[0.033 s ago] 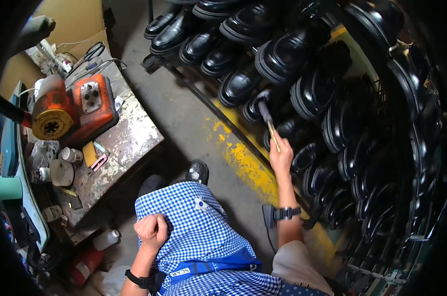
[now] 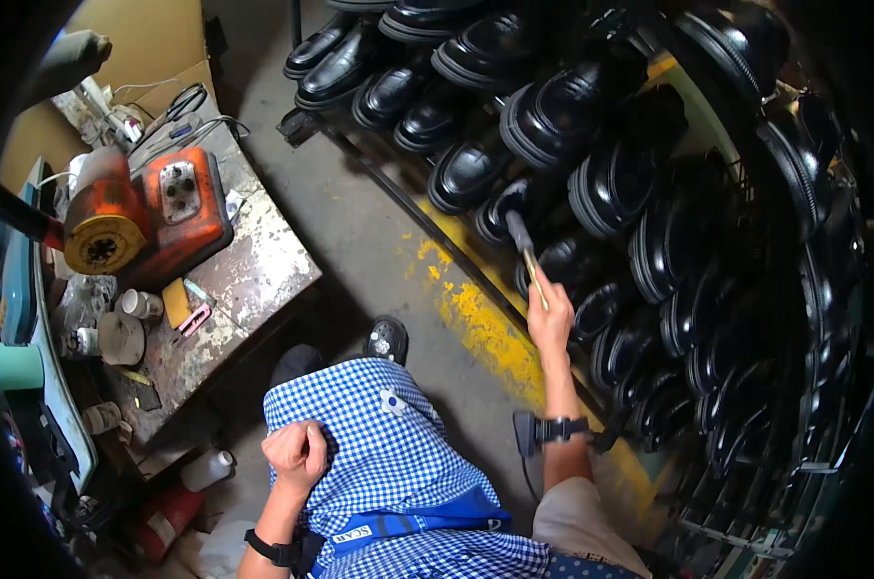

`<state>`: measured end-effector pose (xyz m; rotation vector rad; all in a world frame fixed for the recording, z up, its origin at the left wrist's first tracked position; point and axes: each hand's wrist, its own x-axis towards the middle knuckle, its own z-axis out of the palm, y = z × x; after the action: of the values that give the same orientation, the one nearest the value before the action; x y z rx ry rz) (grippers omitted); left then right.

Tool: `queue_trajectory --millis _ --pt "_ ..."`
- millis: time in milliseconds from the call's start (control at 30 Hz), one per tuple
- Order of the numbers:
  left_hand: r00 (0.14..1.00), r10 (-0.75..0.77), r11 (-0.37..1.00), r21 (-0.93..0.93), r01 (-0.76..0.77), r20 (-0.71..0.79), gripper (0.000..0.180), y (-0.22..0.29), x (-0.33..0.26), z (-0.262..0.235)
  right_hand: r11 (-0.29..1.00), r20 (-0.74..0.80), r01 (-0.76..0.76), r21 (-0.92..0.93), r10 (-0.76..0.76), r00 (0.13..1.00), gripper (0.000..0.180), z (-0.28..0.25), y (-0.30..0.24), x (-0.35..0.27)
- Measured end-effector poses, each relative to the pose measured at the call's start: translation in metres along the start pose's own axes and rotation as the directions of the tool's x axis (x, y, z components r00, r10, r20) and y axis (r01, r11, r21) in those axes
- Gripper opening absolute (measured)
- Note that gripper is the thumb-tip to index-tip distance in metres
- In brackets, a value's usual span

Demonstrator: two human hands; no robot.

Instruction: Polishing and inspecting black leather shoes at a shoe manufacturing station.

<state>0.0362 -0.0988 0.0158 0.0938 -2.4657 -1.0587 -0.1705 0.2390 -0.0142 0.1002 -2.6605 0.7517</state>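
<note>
My right hand (image 2: 551, 311) is closed round the pale handle of a brush (image 2: 524, 243), reaching out to the right. The brush's dark head meets a glossy black shoe (image 2: 495, 214) on the lower row of a rack; its very tip blends into the dark leather, so exact contact is hard to tell. Just left of that shoe sits another black shoe (image 2: 466, 176), and a larger one with a ridged sole (image 2: 596, 193) stands above to the right. My left hand (image 2: 296, 452) is curled into a fist over the blue-and-white checked apron (image 2: 379, 405), with nothing showing in it.
Rows of black shoes fill the metal rack, whose lower bar (image 2: 398, 198) runs diagonally ahead of me. On the left, a worn workbench (image 2: 273, 265) carries an orange machine (image 2: 172, 207), jars and a pink cutter (image 2: 194, 320). A white bottle (image 2: 207, 470) lies below it.
The brush head has shifted slightly down along the shoe, and the whitish spot by its tip no longer shows. My left fist stays in place.
</note>
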Motion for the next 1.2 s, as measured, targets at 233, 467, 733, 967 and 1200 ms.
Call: queue_trajectory --millis 233,467,733,967,1200 --pt "0.998 0.035 0.999 -0.009 -0.035 0.049 0.010 0.001 0.000 0.002 1.000 -0.097 -0.018 0.001 0.018 0.995 0.026 0.000 0.000 0.022" --pt "0.999 -0.021 1.000 -0.014 0.022 0.042 0.019 0.000 -0.001 -0.002 0.941 0.009 -0.127 0.313 0.131 0.991 0.033 -0.025 0.016 -0.083" --pt "0.991 -0.098 0.995 -0.006 0.099 0.094 0.016 0.001 -0.004 -0.002 -0.204 0.452 -0.424 0.883 0.616 0.645 0.026 -0.109 0.019 -0.170" --pt "0.997 -0.047 0.998 0.036 0.045 0.061 0.018 0.004 -0.004 0.003 0.113 0.178 -0.475 0.873 0.832 0.525 0.032 -0.091 0.073 -0.163" --pt "0.997 -0.041 0.998 0.047 0.039 0.061 0.016 0.002 -0.006 0.003 -0.020 0.180 -0.514 0.857 0.948 0.263 0.062 -0.035 0.068 -0.085"
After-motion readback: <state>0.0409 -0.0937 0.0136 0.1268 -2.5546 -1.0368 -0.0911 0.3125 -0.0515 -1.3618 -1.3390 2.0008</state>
